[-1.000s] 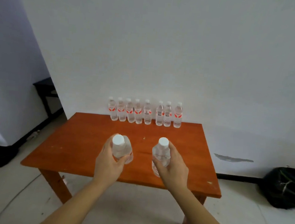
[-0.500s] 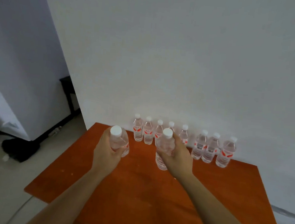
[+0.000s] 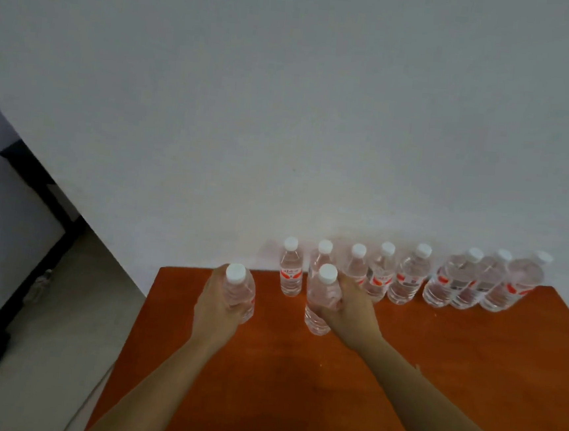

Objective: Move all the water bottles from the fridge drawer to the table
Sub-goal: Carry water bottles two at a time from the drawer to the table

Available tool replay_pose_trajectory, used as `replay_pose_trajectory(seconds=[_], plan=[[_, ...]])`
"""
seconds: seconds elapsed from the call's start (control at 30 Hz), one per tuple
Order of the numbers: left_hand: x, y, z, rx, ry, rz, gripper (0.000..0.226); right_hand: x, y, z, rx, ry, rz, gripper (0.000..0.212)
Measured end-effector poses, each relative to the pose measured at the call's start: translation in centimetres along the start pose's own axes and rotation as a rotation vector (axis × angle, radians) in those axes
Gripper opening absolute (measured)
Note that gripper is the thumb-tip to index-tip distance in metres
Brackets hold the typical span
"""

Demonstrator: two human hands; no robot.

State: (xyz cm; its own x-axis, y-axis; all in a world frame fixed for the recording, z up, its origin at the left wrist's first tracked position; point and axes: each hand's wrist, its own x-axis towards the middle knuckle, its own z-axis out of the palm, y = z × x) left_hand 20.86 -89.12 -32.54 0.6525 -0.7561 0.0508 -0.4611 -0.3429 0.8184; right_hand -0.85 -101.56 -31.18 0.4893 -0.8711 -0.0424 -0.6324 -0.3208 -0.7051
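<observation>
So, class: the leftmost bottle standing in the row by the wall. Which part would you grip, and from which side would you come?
Grip the leftmost bottle around its body, near the red label, coming from the front, the table's open side. It stands upright against the wall, so the back is shut off, and a neighbour stands close on its right. The white cap is probably too small for a sure hold.

— What is blocking the back edge?
— A row of bottles [image 3: 408,281] is standing against the wall [image 3: 285,112], filling it from the middle to the right.
— Any gap?
— The table [image 3: 295,388] is lying bare at its back-left corner and across the near half.
</observation>
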Motion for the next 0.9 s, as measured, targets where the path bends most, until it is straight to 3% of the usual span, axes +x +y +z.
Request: replay_pose_trajectory(seconds=[0.23, 0.43, 0.63, 0.8, 0.9], plan=[[5.7, -3.7, 3.4, 0.01, -0.18, -0.038, 0.076, 4.2, 0.4, 3.7, -0.149, -0.064, 0.157, 0.074], [7.2, -4.9, 7.8, -0.038, -0.34, -0.031, 0.064, 5.9, 3.2, 4.2, -0.03, -0.055, 0.227, 0.065], [7.2, -5.0, 9.2, -0.033, -0.418, 0.016, 0.069, 6.0, 5.0, 3.8, -0.02, -0.118, 0.21, 0.063], [7.3, -5.0, 8.6, 0.03, -0.495, -0.049, 0.082, 5.7, 4.7, 3.7, -0.018, -0.161, 0.171, 0.069], [6.7, -3.8, 8.2, 0.091, -0.43, -0.023, 0.092, 5.0, 4.1, 2.4, -0.14, -0.164, 0.114, 0.079]])
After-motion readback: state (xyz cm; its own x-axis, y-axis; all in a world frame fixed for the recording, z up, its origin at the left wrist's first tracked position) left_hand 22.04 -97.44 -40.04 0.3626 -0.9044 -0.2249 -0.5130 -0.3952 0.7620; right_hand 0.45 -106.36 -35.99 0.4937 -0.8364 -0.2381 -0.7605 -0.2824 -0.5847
